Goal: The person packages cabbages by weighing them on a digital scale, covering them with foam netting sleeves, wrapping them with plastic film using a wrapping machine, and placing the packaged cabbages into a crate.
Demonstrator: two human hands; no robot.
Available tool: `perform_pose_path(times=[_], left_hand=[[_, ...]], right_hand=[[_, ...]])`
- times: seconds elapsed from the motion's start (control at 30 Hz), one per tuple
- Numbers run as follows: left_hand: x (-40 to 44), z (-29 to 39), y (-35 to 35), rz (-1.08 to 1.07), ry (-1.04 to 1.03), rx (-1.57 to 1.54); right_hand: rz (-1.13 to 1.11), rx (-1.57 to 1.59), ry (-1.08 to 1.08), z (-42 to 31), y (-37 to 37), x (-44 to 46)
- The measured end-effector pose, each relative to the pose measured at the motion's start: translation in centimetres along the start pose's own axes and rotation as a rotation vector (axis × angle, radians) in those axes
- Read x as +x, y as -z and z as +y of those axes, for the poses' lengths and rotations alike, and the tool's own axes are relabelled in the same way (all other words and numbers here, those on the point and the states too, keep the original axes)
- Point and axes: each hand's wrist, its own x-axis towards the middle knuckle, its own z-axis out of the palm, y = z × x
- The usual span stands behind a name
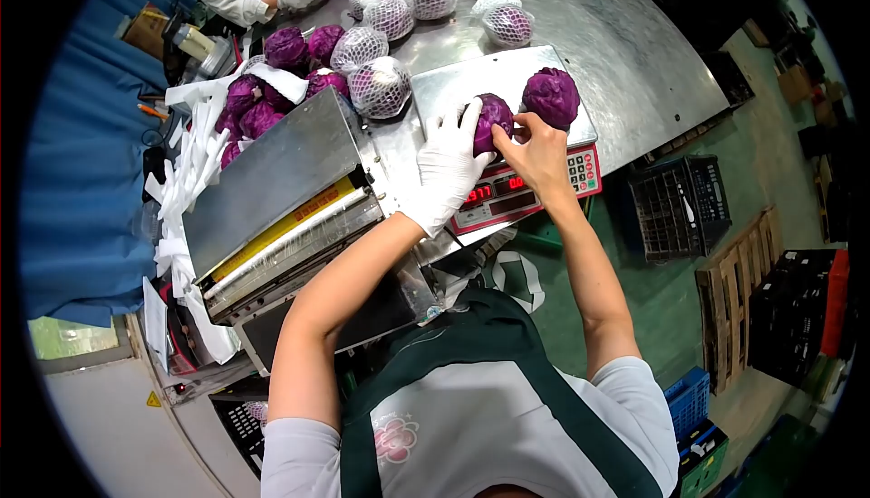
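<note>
A red-cased digital weighing scale with a flat silver metal platform [467, 78] is noted on a grey stainless-steel worktop [634, 63]. A round, dark-purple leafy cabbage [493, 121] is held over the near part of the platform; whether its underside rests on the metal cannot be told. Both hands are engaged on it. Its left side is cupped by the left hand [449, 158], covered by a white glove, with the fingers and thumb curved around it. Its right side is pinched between the thumb and fingers of the bare right hand [541, 155].

A second round purple cabbage [551, 99] is seated at the right of the scale's platform, untouched. Red digits are lit on the scale's front panel, partly covered by the glove.

To the left of the scale, a grey metal machine with a flat top plate [281, 176] is positioned. Cabbages sleeved in white foam netting [379, 88] are grouped beyond and left of the scale. To the right of the scale, a black slatted plastic crate [680, 206] is seen on the green floor [589, 294].
</note>
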Motion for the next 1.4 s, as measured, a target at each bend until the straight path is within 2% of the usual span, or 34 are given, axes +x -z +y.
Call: perform_pose_path(times=[0.17,0.5,0.77,0.87,0.9,1.0,1.07,1.1,1.17,1.23,1.3,1.4], left_hand=[[-0.5,0.6,-0.5,0.024,-0.094,0.094],[-0.5,1.6,-0.7,-0.004,-0.155,0.121],[-0.5,1.3,0.2,-0.029,-0.11,0.107],[-0.2,1.4,0.1,-0.032,-0.087,0.082],[-0.2,1.3,-0.1,-0.01,-0.089,0.088],[0.3,1.0,0.1,-0.005,-0.073,0.076],[0.9,0.6,0.2,0.014,-0.067,0.039],[1.1,0.2,0.1,0.013,-0.063,0.039],[1.6,-0.5,0.2,-0.038,-0.026,-0.029],[1.7,-0.7,0.5,-0.043,-0.02,-0.025],[2.0,-1.1,0.7,-0.081,0.0,-0.057],[2.3,-1.4,1.1,-0.106,0.04,-0.095]], right_hand=[[-0.041,-0.06,-0.078,-0.1,0.5,-0.1],[0.05,-0.095,-0.053,2.4,0.6,0.1],[0.048,0.178,-0.08,2.8,0.7,-1.7],[0.106,0.193,-0.021,2.2,0.0,-2.2],[0.175,0.1,0.116,1.5,0.0,-2.3],[0.243,0.103,0.204,2.5,-1.4,-2.3],[0.33,-0.012,0.39,2.6,-1.7,-2.3],[0.326,-0.011,0.389,2.6,-1.8,-2.5],[0.253,0.144,0.186,2.6,-2.1,-2.8],[0.303,0.154,0.176,2.6,-2.2,-3.1],[0.225,0.285,-0.095,2.6,-1.9,-3.7],[0.174,0.373,-0.176,4.1,-1.8,-4.2]])
